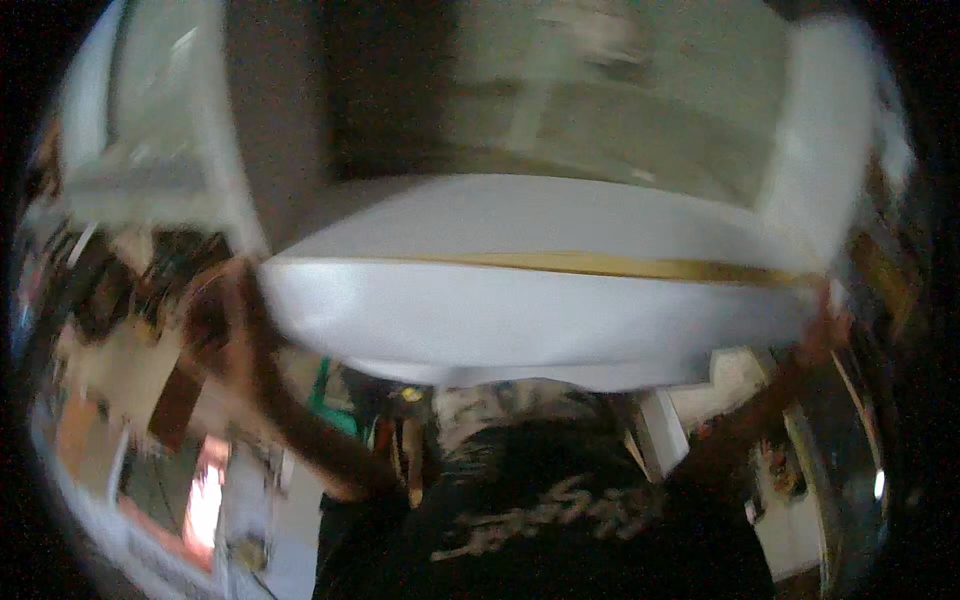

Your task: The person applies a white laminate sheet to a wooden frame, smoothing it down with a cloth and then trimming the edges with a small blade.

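Note:
A narrow yellow strip point(640, 267), which looks like a measuring tape, stretches across the front edge of a large white panelled box or cabinet point(540, 315). It shows edge-on toward the left and flatter toward the right. My left hand point(225, 315) is closed at the front left corner, where the strip's left end runs. At the front right corner my right hand point(828, 325) pinches the other end. Blur hides the fingertips and any markings. Behind the edge, a white ledge point(500, 215) leads back to a greenish glass-like pane point(640, 130).
A white upright point(825, 120) rises on the right, a grey one point(280, 110) on the left. Left and below are a brown piece point(175, 400), a green item point(330, 400) and a bright orange-pink patch point(207, 495). Blurred clutter lines both sides.

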The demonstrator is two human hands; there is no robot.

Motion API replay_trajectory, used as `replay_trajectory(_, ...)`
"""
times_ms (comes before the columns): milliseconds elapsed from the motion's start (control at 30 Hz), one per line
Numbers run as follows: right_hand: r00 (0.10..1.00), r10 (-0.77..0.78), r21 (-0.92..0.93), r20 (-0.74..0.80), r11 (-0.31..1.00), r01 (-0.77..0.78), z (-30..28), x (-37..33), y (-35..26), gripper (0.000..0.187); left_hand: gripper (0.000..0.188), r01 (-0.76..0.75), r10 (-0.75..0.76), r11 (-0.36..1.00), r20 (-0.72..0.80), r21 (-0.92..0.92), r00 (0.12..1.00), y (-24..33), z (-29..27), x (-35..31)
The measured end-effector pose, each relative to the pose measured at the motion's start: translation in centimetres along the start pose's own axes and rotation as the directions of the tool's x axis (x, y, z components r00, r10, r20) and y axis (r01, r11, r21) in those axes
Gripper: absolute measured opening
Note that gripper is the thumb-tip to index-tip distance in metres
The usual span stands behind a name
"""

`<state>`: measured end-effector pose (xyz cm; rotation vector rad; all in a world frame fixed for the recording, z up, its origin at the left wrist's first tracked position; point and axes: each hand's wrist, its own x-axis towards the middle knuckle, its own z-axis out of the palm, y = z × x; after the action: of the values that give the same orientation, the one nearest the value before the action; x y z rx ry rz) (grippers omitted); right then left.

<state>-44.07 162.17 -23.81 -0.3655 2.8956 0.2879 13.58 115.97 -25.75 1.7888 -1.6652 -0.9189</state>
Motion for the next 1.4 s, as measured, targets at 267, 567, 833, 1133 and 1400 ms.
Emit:
replay_trajectory(267,0.983,0.117,0.838,-0.139,0.543,0.054,-0.9,-5.1,-12.3,0.017,0.019,0.085,-0.061,0.937,-0.081,0.338,0.995,-1.2,1.1,1.0)
replay_trajectory(567,0.966,0.167,0.828,-0.199,0.556,0.075,-0.9,-6.0,-13.8,0.023,0.032,-0.003,0.092,0.878,-0.162,0.479,0.982,1.2,0.2,0.9)
replay_trajectory(833,0.972,0.155,0.848,-0.175,0.525,0.068,-1.4,-5.9,-13.7,0.021,0.044,-0.063,0.242,0.803,-0.228,0.592,0.943,4.0,-1.2,-1.0)
replay_trajectory(1133,0.97,0.174,0.847,-0.168,0.529,0.052,-1.4,-6.4,-15.3,0.024,0.043,-0.645,0.682,0.373,0.274,0.667,0.678,11.4,7.2,-9.2)
replay_trajectory(1400,0.957,0.245,0.855,-0.153,0.518,0.004,-1.1,-6.1,-14.8,0.033,0.021,-0.727,0.593,0.6,0.424,0.334,0.685,14.4,14.6,-12.1)
